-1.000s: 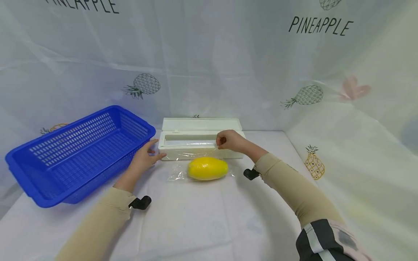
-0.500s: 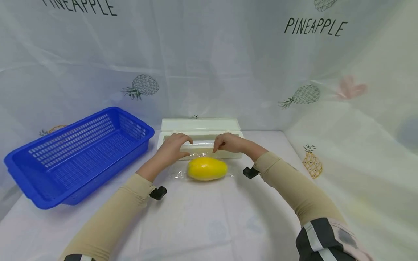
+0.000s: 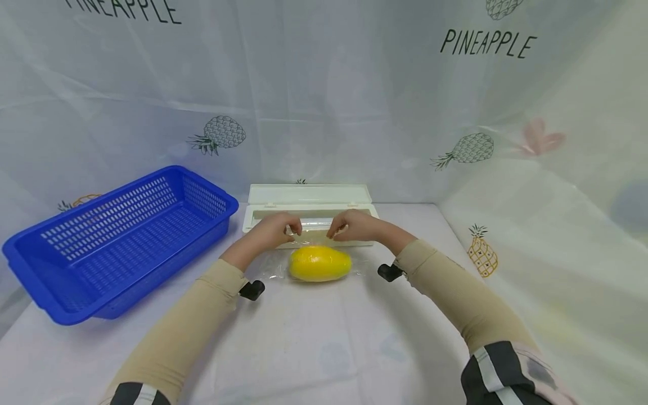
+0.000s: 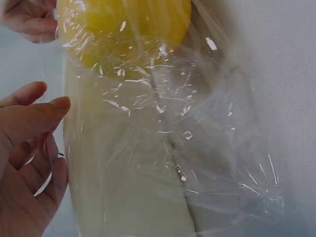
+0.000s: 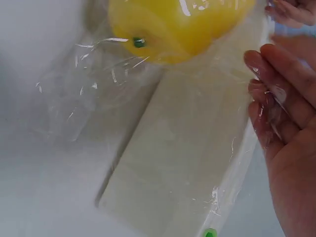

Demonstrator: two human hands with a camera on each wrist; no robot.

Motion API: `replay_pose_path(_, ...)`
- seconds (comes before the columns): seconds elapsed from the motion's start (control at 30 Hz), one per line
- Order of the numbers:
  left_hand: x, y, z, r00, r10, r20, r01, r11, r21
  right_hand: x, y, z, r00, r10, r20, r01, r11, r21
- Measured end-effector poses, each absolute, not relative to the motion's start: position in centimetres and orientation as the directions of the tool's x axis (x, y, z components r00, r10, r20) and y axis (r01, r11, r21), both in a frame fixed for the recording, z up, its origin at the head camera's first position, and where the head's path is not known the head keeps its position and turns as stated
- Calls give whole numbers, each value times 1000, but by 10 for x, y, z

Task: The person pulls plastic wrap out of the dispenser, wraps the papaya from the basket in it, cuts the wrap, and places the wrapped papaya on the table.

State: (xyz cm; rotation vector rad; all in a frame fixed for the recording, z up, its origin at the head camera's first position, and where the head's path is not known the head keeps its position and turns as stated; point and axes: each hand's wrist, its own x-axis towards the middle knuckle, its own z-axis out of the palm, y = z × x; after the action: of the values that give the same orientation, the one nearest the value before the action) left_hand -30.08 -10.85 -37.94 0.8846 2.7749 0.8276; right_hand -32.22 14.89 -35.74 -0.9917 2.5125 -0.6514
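Both hands, left (image 3: 273,232) and right (image 3: 351,226), pinching cling film (image 3: 314,233) at the dispenser box (image 3: 309,199). Yellow fruit (image 3: 320,263) just below, lying on film on the tabletop (image 3: 324,337).

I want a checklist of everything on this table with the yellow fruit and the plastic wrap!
Surface: table under a white printed cloth.
Job's things: yellow fruit lies on clear plastic wrap, in front of the open white wrap box.
Clutter: blue basket at the left, nothing seen inside.
Hands: left hand and right hand both pinch the wrap just above the fruit.
Cables: nothing seen.
Surroundings: white curtain printed with pineapples and the word PINEAPPLE.
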Motion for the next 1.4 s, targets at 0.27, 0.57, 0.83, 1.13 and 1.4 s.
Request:
replay_pose_path(0.27,-296,-114,-373,-863,504,-26,427,757,496,-307,146,-367,-697,-707,-122,-516,612,-600)
replay_pose_path(0.57,-280,-116,-369,-851,520,76,495,745,447,-303,148,-372,-710,-702,-54,-519,574,-634)
replay_pose_path(0.83,-253,-106,-374,-884,463,54,433,772,466,-300,149,-376,-741,-670,-44,-508,602,-616)
replay_pose_path(1.13,-228,-98,-389,-867,469,167,496,778,385,-290,150,-378,-759,-651,-7,-474,559,-680)
replay_pose_path(1.4,-221,-97,-409,-770,515,376,624,732,275,-281,153,-392,-778,-622,89,-504,535,-678)
